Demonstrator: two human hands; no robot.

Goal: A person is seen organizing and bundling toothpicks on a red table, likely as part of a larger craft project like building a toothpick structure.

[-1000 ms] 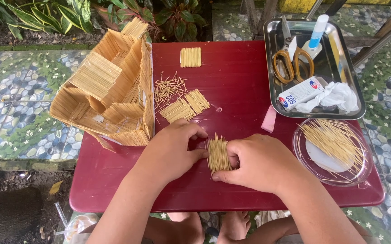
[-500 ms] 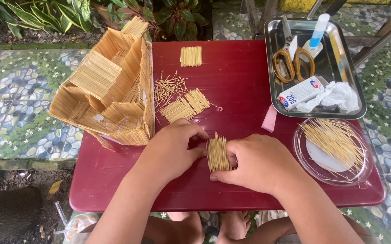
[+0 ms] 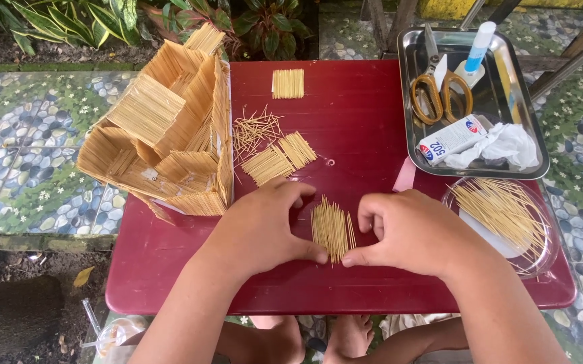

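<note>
A flat row of toothpicks [image 3: 332, 228] lies on the red table [image 3: 359, 128] between my two hands. My left hand [image 3: 261, 229] rests on the table at the row's left side, thumb tip touching its lower edge. My right hand [image 3: 416, 232] presses against the right side, thumb at the lower edge and index finger curled near the top. Both hands squeeze the sticks together from the sides.
A house model built of toothpick panels [image 3: 163, 131] stands at the left edge. Finished panels [image 3: 280, 158] [image 3: 288, 83] and loose toothpicks [image 3: 254, 128] lie behind my hands. A clear dish of toothpicks [image 3: 507, 216] sits right. A metal tray [image 3: 540, 145] holds scissors [image 3: 443, 91], glue bottle and tissue.
My right hand has opened a little, index finger lifting off the row so more of the toothpicks show. My left hand stays in place.
</note>
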